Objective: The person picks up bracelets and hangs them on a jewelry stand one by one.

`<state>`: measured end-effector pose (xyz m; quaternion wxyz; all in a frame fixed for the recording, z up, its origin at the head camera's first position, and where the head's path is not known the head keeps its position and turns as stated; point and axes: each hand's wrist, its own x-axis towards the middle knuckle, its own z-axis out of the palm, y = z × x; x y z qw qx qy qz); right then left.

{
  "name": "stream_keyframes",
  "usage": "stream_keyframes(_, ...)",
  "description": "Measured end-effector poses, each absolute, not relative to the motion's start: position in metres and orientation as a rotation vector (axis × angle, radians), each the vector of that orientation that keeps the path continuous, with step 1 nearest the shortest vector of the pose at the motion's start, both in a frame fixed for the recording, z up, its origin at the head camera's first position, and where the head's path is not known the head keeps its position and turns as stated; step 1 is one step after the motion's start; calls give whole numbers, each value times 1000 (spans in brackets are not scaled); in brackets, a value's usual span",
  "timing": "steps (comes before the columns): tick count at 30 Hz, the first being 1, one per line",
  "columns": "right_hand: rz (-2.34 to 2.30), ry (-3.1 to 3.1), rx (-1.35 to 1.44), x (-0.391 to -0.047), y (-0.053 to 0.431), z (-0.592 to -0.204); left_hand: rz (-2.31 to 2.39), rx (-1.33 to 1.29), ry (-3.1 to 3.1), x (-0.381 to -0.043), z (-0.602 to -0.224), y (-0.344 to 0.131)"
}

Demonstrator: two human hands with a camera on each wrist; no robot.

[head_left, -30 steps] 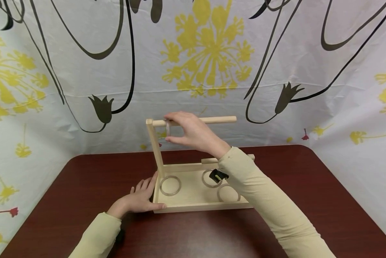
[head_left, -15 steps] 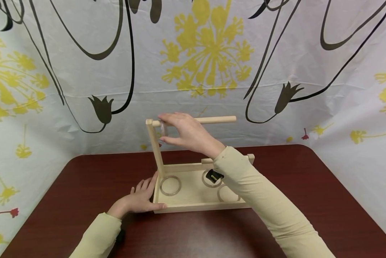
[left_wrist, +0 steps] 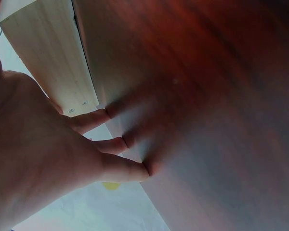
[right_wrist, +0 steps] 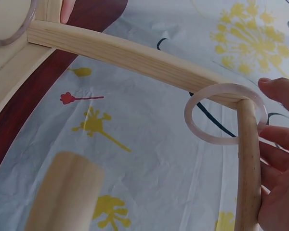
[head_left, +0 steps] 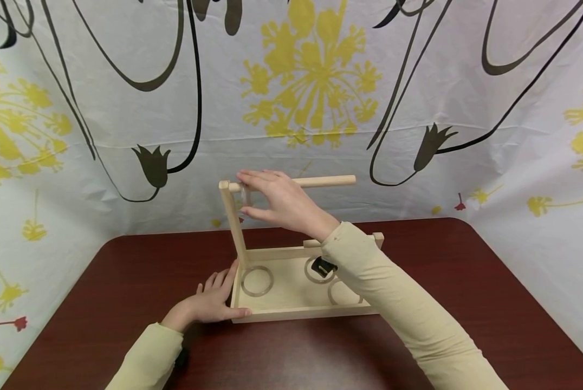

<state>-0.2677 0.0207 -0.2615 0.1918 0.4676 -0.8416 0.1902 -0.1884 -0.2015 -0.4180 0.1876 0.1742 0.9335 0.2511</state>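
Note:
In the head view my right hand is at the upper dowel of a light wooden stand, near its left post. Its thumb and fingertips hold a translucent ring that encircles the dowel close to the post. The right wrist view shows this ring round the dowel, thumb and fingers at its edge. My left hand braces the left end of the stand's tray, thumb on the front rim. In the left wrist view the left hand has straight fingers spread, tips on the table.
Inside the tray lie more rings, one at the left and two further right, partly behind the right sleeve. A shorter dowel sits low at the back right. The dark red table ends at a patterned cloth.
My right hand has slid the ring leftward along the upper dowel to near the post, then stayed almost still. The left hand has stayed on the tray.

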Motion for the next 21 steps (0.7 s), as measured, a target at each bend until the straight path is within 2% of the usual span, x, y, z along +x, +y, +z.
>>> stream_keyframes(9, 746, -2225, 1382, -265, 31, -269, 711, 490, 2624, -188, -418, -201)
stream_keyframes(21, 765, -2080, 1442, -249, 40, -282, 731, 510, 2616, -188, -417, -202)
